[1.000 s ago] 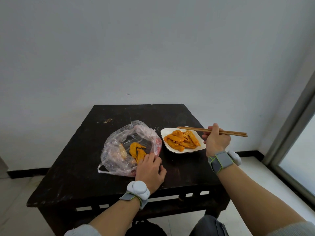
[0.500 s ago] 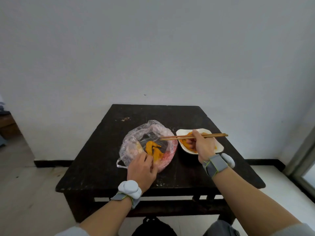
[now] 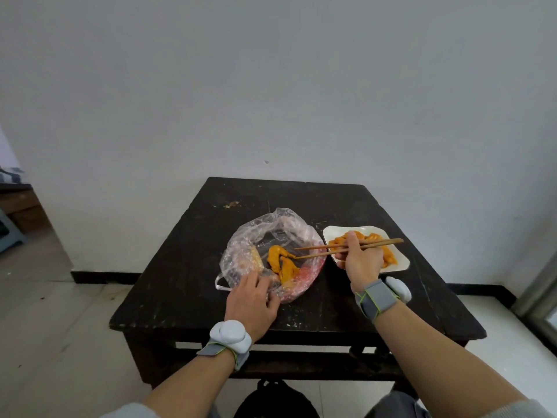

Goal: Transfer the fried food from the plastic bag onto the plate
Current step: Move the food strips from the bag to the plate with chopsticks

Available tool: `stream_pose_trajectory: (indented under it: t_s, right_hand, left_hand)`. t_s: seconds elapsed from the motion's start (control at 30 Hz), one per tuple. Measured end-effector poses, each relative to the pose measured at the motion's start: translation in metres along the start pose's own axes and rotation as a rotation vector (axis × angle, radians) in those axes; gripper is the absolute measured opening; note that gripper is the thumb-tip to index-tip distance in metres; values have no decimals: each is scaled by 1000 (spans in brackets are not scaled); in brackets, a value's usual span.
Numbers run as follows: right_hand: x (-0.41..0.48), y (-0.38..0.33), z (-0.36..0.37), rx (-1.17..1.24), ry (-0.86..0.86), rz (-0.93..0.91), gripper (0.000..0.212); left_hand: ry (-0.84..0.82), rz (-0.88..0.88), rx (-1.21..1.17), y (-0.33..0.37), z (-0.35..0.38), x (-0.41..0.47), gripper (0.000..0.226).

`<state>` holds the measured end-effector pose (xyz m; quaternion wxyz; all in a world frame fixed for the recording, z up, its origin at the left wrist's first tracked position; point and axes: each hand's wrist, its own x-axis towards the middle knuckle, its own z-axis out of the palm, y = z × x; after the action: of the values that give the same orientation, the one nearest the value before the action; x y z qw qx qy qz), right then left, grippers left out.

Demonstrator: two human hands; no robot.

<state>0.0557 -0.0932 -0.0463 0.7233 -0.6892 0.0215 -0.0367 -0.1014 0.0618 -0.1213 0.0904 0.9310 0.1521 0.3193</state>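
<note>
A clear plastic bag (image 3: 256,236) lies open in the middle of the dark table (image 3: 301,200), with orange fried food (image 3: 281,262) inside it. My left hand (image 3: 251,303) rests on the bag's near edge and holds it down. To the right, a white plate (image 3: 401,262) carries several fried pieces (image 3: 376,238). My right hand (image 3: 360,260) hovers over the plate's left part and grips wooden chopsticks (image 3: 319,250). Their tips are spread apart and reach over the bag, right beside the fried food.
The table stands against a plain white wall. A dark bag (image 3: 274,399) sits on the tiled floor under the table's near edge. A window frame (image 3: 539,285) rises at the far right, and a doorway with furniture (image 3: 15,212) opens at the left.
My right hand has swung the chopsticks left from over the plate until the tips reach the food in the bag. My left hand stays on the bag's edge. The camera has turned left.
</note>
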Motion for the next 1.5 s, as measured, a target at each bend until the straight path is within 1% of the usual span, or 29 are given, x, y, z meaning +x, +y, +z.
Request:
stream_pose_trajectory:
  t_s: [0.17,0.27,0.47,0.63,0.9,1.17,1.37,1.5]
  right_hand:
    - [3,10,5,-87,-30,31,43]
    - [5,16,7,-10,-31,89,45]
    - [5,17,16,220,-20,238,36]
    - [0,16,22,311,-61,323,24]
    - [-4,18,34,366,-36,352,25]
    - [-13,21,54,406,-1,408,31]
    - [-22,19,67,404,-2,394,24]
    - [-24,18,68,411,-9,405,23]
  left_hand:
    - [1,-8,-11,-1,1,0,22]
    - [11,-3,-15,0,1,0,22]
    - [17,-4,-12,-1,1,-1,21]
    - [6,-11,-12,-2,2,-1,22]
    - [5,-12,-3,-2,2,-1,23]
    - [9,-11,-10,-1,2,-1,21]
    - [2,-18,-14,-2,3,-1,21]
    - [8,-19,-16,-3,4,-2,21]
